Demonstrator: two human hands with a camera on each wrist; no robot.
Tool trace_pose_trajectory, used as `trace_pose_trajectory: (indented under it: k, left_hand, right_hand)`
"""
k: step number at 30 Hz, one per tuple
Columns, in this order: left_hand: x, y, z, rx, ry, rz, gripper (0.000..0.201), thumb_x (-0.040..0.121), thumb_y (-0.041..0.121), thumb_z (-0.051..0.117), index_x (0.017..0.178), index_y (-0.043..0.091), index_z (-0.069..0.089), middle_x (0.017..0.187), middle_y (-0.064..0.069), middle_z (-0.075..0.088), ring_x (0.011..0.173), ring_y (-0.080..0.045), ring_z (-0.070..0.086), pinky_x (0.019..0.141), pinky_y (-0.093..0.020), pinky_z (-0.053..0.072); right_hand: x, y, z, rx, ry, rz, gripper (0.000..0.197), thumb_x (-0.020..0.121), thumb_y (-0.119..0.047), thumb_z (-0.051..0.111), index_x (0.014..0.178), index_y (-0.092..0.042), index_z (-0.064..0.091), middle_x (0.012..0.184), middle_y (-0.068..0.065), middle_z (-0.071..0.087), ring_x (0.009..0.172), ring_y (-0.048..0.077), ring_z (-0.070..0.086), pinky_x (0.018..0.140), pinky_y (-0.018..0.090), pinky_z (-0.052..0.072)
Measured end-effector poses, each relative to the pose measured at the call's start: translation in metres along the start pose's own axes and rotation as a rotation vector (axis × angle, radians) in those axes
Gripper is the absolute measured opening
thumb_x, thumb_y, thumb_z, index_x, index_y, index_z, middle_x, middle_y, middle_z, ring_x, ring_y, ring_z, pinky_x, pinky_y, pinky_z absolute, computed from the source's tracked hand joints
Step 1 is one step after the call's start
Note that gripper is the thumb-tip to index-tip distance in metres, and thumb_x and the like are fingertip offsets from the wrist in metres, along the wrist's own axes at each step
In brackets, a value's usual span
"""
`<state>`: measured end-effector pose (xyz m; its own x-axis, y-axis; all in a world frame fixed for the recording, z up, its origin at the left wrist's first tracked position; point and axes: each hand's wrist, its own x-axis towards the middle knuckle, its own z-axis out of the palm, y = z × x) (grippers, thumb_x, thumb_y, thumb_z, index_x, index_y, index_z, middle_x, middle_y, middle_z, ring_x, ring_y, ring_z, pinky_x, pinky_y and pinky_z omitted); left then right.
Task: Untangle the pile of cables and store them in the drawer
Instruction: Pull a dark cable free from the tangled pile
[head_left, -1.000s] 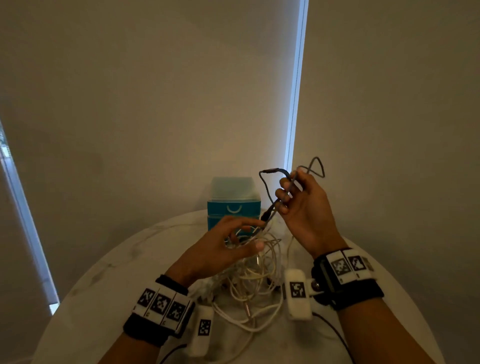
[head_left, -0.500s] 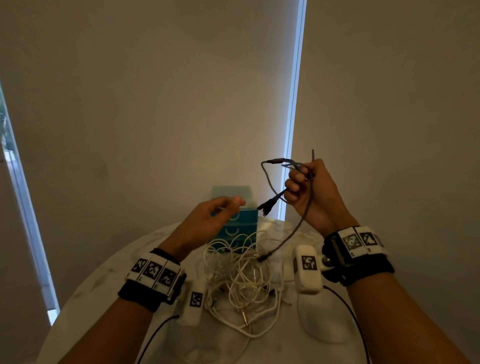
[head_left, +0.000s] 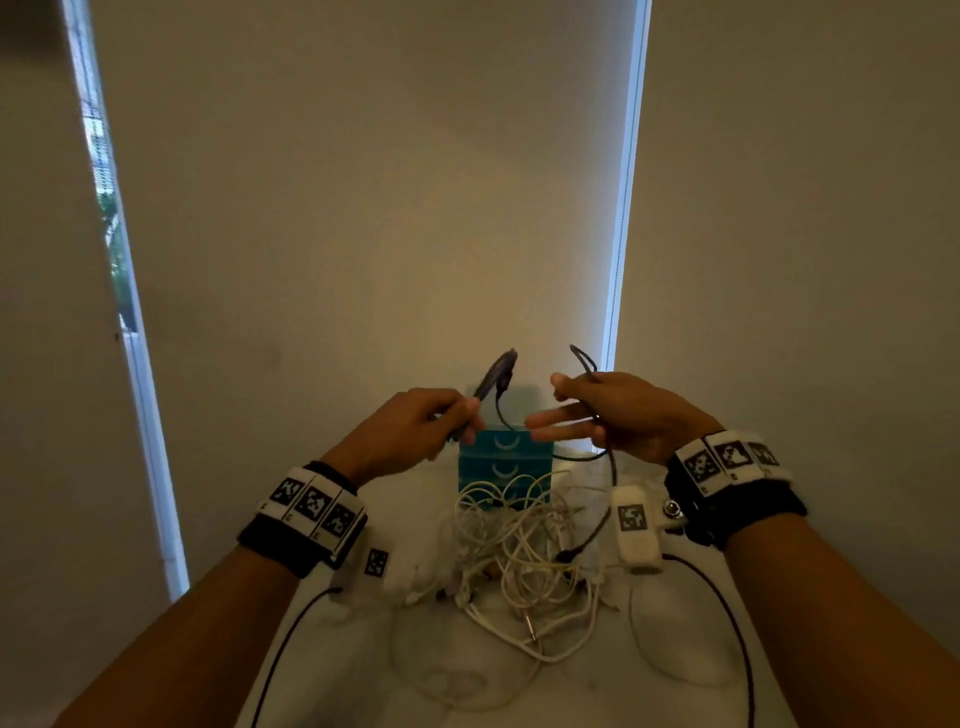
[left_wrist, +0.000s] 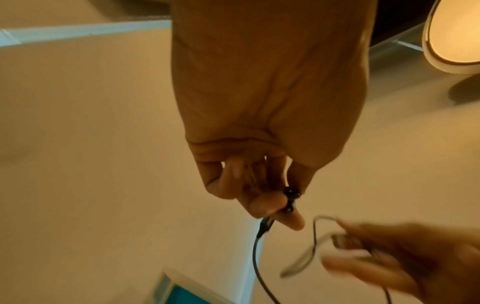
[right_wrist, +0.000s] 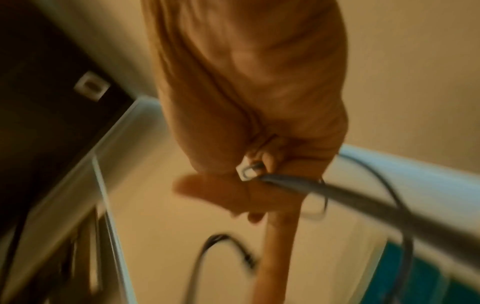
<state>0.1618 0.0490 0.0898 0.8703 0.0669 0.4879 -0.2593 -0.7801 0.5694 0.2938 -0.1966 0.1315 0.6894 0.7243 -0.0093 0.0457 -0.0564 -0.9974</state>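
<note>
A dark cable (head_left: 607, 470) is held up between both hands above the table. My left hand (head_left: 464, 415) pinches its plug end, which sticks up past the fingers; the left wrist view shows the black plug (left_wrist: 290, 197) between thumb and forefinger with the cord (left_wrist: 255, 257) hanging below. My right hand (head_left: 569, 415) grips the cable further along, two fingers stretched out to the left, with a loop rising above the thumb. The loose tail hangs down to the pile of white cables (head_left: 519, 556). Behind the pile stands the teal drawer unit (head_left: 501, 467), its drawers closed.
The pile lies in the middle of a round white marble table (head_left: 358, 675). Thin black wrist-camera leads (head_left: 727, 613) trail over the table on both sides. Pale roller blinds hang behind the table, with a bright window strip (head_left: 623, 208) between them.
My left hand, empty before, has risen and taken the dark cable's plug end. The right hand has dropped a little and stretched two fingers out. The white pile has stayed put.
</note>
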Motion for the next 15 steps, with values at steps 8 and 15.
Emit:
trace_pose_trajectory:
  k: [8, 15]
  left_hand:
    - [-0.021, -0.051, -0.117, 0.082, 0.449, -0.177, 0.034, 0.111, 0.042, 0.049, 0.111, 0.020, 0.076, 0.101, -0.002, 0.076, 0.093, -0.016, 0.069, 0.083, -0.039, 0.054]
    - [-0.042, -0.079, -0.144, 0.398, 0.571, -0.806, 0.110, 0.098, 0.072, 0.050, 0.168, 0.009, -0.005, 0.174, -0.020, -0.015, 0.158, -0.051, 0.009, 0.125, -0.065, 0.017]
  right_hand:
    - [0.025, -0.014, 0.026, -0.579, 0.353, -0.155, 0.059, 0.106, -0.042, 0.062, 0.144, -0.003, 0.043, 0.104, 0.017, 0.074, 0.074, 0.016, 0.064, 0.064, 0.027, 0.053]
    - [0.043, -0.012, 0.081, -0.242, 0.207, -0.400, 0.022, 0.110, -0.005, 0.044, 0.132, -0.005, 0.047, 0.117, 0.018, 0.071, 0.092, 0.022, 0.068, 0.072, 0.031, 0.056]
